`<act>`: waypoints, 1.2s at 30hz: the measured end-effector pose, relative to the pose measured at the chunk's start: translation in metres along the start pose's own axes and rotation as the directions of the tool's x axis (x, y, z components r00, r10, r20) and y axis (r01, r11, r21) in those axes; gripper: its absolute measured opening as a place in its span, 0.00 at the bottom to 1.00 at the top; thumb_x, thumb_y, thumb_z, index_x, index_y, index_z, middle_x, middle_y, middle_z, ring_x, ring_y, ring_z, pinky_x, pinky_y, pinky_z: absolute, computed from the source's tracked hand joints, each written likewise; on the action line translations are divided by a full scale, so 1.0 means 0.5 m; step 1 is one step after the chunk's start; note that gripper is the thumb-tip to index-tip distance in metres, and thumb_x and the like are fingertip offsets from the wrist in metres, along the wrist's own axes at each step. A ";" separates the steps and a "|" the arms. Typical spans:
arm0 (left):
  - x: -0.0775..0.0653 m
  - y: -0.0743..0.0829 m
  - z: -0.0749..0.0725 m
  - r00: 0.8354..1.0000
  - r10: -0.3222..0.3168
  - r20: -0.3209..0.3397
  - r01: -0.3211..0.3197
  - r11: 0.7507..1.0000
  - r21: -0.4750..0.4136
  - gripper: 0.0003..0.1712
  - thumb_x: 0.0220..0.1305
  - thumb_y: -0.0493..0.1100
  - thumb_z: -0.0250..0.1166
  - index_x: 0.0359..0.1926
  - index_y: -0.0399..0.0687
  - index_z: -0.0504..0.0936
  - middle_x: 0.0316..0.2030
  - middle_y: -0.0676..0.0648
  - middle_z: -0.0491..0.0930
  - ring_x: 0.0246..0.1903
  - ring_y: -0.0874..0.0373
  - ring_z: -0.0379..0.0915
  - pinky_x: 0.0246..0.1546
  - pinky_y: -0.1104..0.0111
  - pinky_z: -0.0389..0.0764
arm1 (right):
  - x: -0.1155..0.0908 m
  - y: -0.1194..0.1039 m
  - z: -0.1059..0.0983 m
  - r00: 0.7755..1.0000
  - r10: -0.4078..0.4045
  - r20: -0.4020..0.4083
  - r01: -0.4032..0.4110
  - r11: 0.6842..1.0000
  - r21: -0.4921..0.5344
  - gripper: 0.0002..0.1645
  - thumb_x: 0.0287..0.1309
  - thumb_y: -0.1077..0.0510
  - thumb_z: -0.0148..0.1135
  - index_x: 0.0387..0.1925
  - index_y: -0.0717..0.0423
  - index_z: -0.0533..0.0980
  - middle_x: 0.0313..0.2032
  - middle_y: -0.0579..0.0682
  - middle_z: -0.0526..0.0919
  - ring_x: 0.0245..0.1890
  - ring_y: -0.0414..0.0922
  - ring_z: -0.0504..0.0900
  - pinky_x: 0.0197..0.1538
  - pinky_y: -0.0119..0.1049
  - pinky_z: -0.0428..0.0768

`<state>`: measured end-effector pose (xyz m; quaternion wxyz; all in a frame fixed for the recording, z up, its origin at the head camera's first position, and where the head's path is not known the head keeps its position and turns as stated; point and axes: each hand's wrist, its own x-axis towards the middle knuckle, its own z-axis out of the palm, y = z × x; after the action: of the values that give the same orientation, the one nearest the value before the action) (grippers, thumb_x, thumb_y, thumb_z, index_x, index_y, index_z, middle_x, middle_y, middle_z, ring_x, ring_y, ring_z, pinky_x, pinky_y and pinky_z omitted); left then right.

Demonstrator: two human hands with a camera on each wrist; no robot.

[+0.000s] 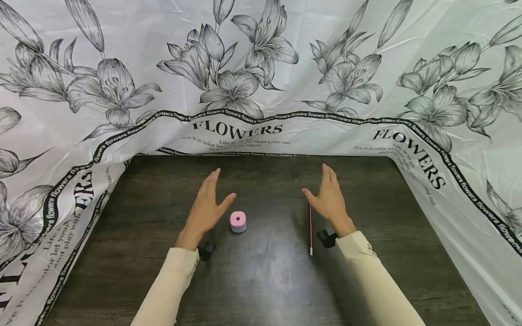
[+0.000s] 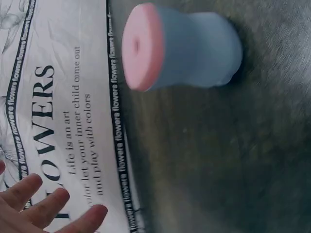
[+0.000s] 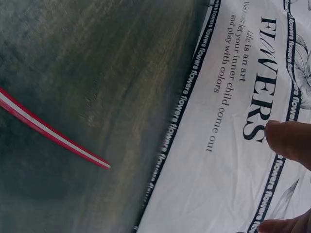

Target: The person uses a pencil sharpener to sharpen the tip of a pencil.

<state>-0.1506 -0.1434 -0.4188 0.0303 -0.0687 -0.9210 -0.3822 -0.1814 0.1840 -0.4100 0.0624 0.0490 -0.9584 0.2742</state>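
The left hand (image 1: 204, 206) and right hand (image 1: 329, 199) are raised over the dark table (image 1: 265, 280), fingers extended, thumbs spread inward, both holding nothing. The pink-topped block (image 1: 238, 222) stands upright just beside the left hand, well in from the left edge. The red pencil (image 1: 311, 231) lies near the right hand, pointing toward the far edge without reaching it. A broad stretch of wood separates block from pencil, and more runs toward the near side. Patterned cloth (image 1: 326, 136) borders the far edge and both sides.
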 end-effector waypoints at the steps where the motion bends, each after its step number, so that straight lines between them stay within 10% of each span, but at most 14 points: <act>1: -0.004 -0.003 0.005 1.000 -0.009 0.003 0.009 0.999 -0.037 0.49 0.63 0.66 0.55 0.76 0.60 0.40 0.74 0.42 0.44 0.72 0.40 0.43 0.64 0.39 0.56 | -0.006 0.003 0.002 1.000 0.019 0.006 -0.019 1.000 0.025 0.55 0.58 0.47 0.63 0.73 0.65 0.42 0.71 0.69 0.47 0.66 0.66 0.60 0.53 0.60 0.73; 10: -0.028 -0.019 0.050 0.997 -0.066 0.028 0.070 0.979 -0.194 0.48 0.62 0.57 0.62 0.74 0.49 0.48 0.71 0.40 0.53 0.69 0.41 0.53 0.63 0.43 0.61 | -0.036 0.025 0.024 0.989 0.136 0.054 -0.141 0.983 0.116 0.51 0.59 0.52 0.62 0.70 0.70 0.44 0.66 0.74 0.51 0.56 0.69 0.69 0.48 0.57 0.76; 36: -0.055 -0.079 0.151 0.998 -0.063 0.010 0.063 0.981 -0.186 0.40 0.47 0.35 0.74 0.62 0.37 0.68 0.54 0.37 0.73 0.54 0.44 0.72 0.56 0.51 0.71 | -0.104 0.048 0.117 0.956 0.264 0.129 -0.271 0.961 0.044 0.47 0.49 0.53 0.70 0.60 0.77 0.59 0.52 0.74 0.67 0.41 0.61 0.77 0.44 0.53 0.78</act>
<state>-0.1294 -0.1205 -0.5026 0.0098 -0.0428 -0.8831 -0.4671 -0.1383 0.1764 -0.4796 -0.0356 -0.0625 -0.9493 0.3061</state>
